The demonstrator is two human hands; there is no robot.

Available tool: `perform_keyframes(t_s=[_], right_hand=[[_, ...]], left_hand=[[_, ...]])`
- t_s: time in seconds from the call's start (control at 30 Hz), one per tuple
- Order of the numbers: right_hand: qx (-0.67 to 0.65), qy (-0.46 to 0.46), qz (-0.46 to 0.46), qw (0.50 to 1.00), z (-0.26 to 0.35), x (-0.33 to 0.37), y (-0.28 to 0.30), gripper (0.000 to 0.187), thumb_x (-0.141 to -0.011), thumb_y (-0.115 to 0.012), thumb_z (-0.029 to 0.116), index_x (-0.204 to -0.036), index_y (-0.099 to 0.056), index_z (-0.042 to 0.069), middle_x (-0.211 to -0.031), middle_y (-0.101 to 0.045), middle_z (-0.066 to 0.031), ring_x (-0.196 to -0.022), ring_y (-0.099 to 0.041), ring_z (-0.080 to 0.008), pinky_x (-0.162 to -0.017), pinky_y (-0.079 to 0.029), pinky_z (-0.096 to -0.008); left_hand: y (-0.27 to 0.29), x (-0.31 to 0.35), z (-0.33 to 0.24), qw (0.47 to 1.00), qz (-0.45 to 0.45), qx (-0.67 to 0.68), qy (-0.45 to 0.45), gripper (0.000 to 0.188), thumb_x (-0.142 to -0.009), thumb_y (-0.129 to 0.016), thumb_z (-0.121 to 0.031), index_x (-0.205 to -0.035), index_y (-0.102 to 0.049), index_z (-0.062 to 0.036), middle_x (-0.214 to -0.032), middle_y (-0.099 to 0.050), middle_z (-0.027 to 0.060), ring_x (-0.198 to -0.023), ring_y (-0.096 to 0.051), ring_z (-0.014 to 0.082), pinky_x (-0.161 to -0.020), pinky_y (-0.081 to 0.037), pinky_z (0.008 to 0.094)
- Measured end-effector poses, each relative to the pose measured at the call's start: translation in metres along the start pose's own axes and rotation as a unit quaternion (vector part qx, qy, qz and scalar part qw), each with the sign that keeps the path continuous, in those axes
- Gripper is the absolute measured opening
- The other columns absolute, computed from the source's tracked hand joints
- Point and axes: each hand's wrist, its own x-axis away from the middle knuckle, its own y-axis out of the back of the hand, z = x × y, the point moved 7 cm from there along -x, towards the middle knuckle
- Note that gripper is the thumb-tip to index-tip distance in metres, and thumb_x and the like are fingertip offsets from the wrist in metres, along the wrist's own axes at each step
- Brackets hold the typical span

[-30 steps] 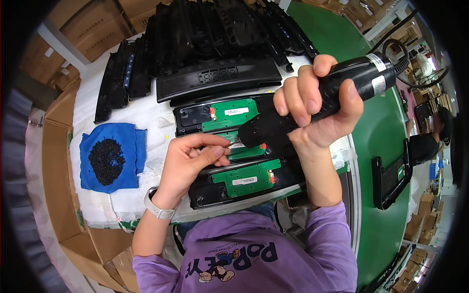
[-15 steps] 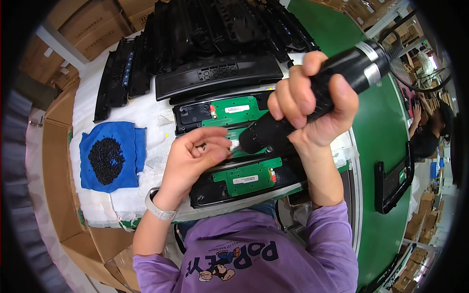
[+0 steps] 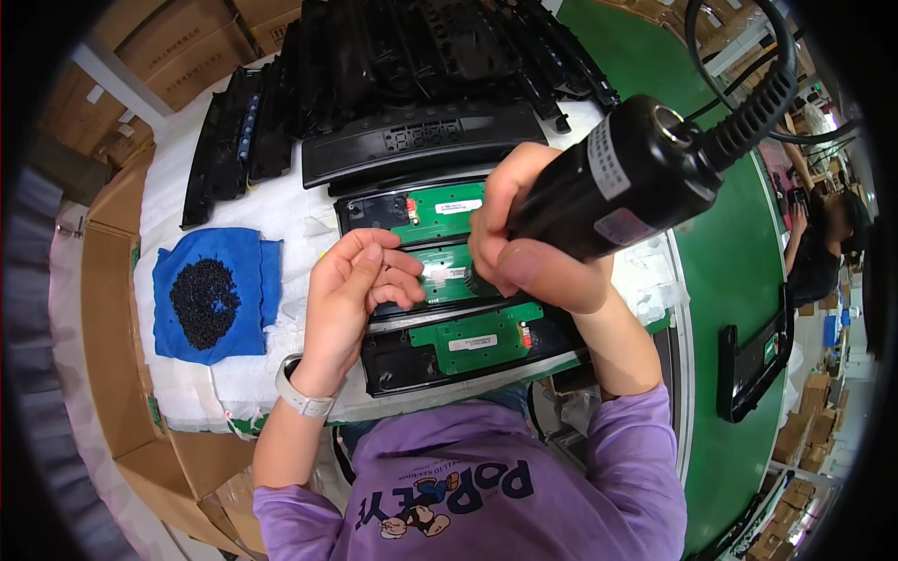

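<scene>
My right hand (image 3: 538,243) is wrapped round a black electric screwdriver (image 3: 617,187), its cord end raised toward the upper right. The screwdriver's nose points down at the middle panel's green circuit board (image 3: 438,269); its bit tip is hidden. To the left of that board, my left hand (image 3: 360,271) is closed in a pinch, thumb pressed to the fingers. Small black screws showed in this hand half a second ago; its fingers cover them now. Black panels with green boards lie beyond (image 3: 440,208) and nearer (image 3: 477,344) than the middle one.
A blue cloth (image 3: 253,323) bearing a heap of small black screws (image 3: 204,304) lies on the left of the white-covered table (image 3: 299,229). Black plastic housings (image 3: 402,56) are piled at the back. A thick cord (image 3: 753,122) hangs at right. Another person (image 3: 828,243) sits farther right.
The screwdriver has tilted, its back end swinging nearer and its nose lowering onto the middle board. My left hand has drawn slightly left and up, its fingers curling over the screws.
</scene>
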Motion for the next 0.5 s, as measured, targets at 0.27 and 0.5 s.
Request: perform_keyframes(t_s=[0.27, 0.5], right_hand=[[0.159, 0.086, 0.048, 0.982, 0.007, -0.001, -0.011, 0.019, -0.058, -0.065, -0.002, -0.071, -0.052, 0.003, -0.064, -0.055, -0.0019, -0.055, -0.053, -0.0082, -0.052, -0.042, -0.0214], [0.124, 0.066, 0.018, 0.99, 0.009, 0.0, -0.011, 0.016, -0.061, -0.063, -0.002, -0.072, -0.052, 0.002, -0.064, -0.054, -0.0027, -0.055, -0.053, -0.0086, -0.051, -0.042, -0.0208]], left_hand=[[-0.003, 0.002, -0.005, 0.999, -0.018, -0.042, 0.011, 0.016, -0.095, -0.038, -0.014, -0.093, -0.049, -0.0028, -0.058, -0.045, 0.0009, -0.046, -0.031, 0.0044, -0.042, -0.023, 0.0183], [-0.005, 0.0, -0.002, 1.0, 0.021, 0.001, 0.018, 0.008, -0.09, -0.042, -0.007, -0.097, -0.046, -0.0036, -0.061, -0.047, 0.002, -0.05, -0.033, 0.0038, -0.043, -0.024, 0.0184]])
